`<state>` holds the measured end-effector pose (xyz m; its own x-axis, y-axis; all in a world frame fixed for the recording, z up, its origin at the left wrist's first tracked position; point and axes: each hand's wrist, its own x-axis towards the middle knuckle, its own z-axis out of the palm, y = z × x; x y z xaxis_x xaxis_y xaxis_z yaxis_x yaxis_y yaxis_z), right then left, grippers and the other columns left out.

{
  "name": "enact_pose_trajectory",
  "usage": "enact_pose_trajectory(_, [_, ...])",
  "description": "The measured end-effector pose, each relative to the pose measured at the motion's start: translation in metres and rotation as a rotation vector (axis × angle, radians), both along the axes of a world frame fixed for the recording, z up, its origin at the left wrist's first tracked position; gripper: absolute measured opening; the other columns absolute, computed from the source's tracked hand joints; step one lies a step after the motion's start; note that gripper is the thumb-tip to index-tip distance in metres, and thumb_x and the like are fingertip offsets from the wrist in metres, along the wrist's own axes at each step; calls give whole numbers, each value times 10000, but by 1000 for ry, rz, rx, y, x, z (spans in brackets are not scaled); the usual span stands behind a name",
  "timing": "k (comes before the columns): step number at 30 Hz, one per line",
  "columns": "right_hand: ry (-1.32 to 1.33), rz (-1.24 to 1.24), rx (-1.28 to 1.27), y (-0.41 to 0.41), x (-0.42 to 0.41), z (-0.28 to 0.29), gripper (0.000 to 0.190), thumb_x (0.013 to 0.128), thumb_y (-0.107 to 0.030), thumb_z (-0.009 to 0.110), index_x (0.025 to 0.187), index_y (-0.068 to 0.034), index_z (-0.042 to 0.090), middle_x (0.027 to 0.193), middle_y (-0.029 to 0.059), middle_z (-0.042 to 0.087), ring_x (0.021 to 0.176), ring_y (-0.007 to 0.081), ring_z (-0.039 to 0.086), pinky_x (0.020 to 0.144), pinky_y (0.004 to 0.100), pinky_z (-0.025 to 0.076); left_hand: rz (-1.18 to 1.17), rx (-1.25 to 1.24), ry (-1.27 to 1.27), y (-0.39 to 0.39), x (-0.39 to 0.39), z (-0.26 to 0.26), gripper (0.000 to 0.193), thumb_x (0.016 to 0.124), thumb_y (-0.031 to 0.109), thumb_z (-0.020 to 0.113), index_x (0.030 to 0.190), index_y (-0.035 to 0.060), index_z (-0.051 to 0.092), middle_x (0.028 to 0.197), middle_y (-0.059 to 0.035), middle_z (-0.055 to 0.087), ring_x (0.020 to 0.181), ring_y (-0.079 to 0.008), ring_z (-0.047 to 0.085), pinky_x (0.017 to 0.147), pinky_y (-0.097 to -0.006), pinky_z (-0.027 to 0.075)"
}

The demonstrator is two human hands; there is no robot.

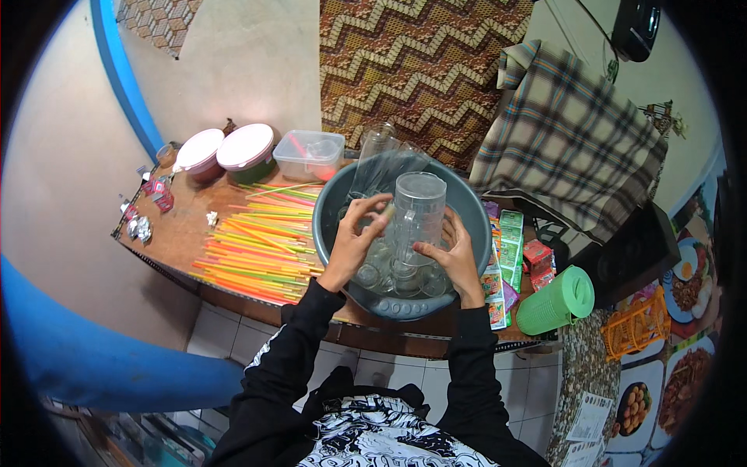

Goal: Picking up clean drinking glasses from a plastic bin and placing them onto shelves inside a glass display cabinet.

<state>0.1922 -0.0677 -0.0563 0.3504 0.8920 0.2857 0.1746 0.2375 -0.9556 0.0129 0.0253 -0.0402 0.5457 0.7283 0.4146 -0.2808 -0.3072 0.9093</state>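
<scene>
My right hand (458, 257) grips a tall clear plastic cup-like container (421, 213), with the thumb in front and the other fingers around its right side. The container is held above a dark grey plastic basin (402, 307). My left hand (359, 233) is just left of the container, its fingers bent and blurred; whether it holds something small is unclear. Several clear glass mugs (369, 274) lie in the basin, partly hidden by the container and my hands. Behind my left hand, a clear, thin sheet-like piece, perhaps a plastic bag (373, 175), rises at the basin's far side.
Coloured straws (257, 251) cover the wooden table (181, 233) left of the basin. Two lidded tubs (245, 146) and a clear plastic box (309, 154) stand behind. On the right are drink sachets (511, 239), a green lidded pitcher (554, 300) and a cloth-draped black speaker (636, 251).
</scene>
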Motion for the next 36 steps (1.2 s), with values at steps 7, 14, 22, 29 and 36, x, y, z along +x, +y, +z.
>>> enact_pose_trajectory(7, [211, 215, 85, -2, -17, 8, 899, 656, -160, 828, 1366, 47, 315, 1285, 199, 468, 1229, 300, 442, 988, 417, 396, -190, -90, -12, -2, 2, -25, 974, 707, 150, 804, 1449, 36, 183, 1331, -171, 442, 1234, -241, 441, 1030, -375, 373])
enact_pose_trajectory(14, [-66, -103, 132, -21, -7, 20, 489, 767, -181, 749, 1194, -39, 559, 1164, 136, 556, 1091, 215, 539, 862, 313, 471, -13, -49, -28, -9, 10, -20, 954, 677, 147, 825, 1414, 6, 236, 1159, -189, 572, 1067, -251, 581, 925, -349, 462])
enact_pose_trajectory(22, [-413, -79, 35, -30, -26, 38, 232, 777, -158, 718, 938, -1, 661, 917, 110, 664, 856, 182, 627, 709, 292, 464, 220, 194, 197, -8, 22, -20, 906, 624, 163, 813, 1341, -48, 301, 1160, -234, 558, 1076, -303, 577, 917, -357, 463])
enact_pose_trajectory(29, [-192, -14, 47, -25, -15, 23, 149, 834, -26, 601, 968, 25, 642, 906, 92, 663, 886, 164, 627, 751, 274, 491, 191, 418, 276, -1, 26, -30, 961, 600, 233, 838, 1344, -45, 297, 1230, -238, 510, 1181, -338, 494, 978, -378, 407])
enact_pose_trajectory(36, [79, 133, 33, -28, -12, 22, 160, 874, -4, 550, 1001, 76, 606, 878, 110, 659, 802, 163, 653, 752, 267, 508, 3, 299, 242, -2, 27, -3, 977, 562, 184, 863, 1345, -16, 314, 1205, -194, 549, 1148, -285, 535, 951, -373, 442])
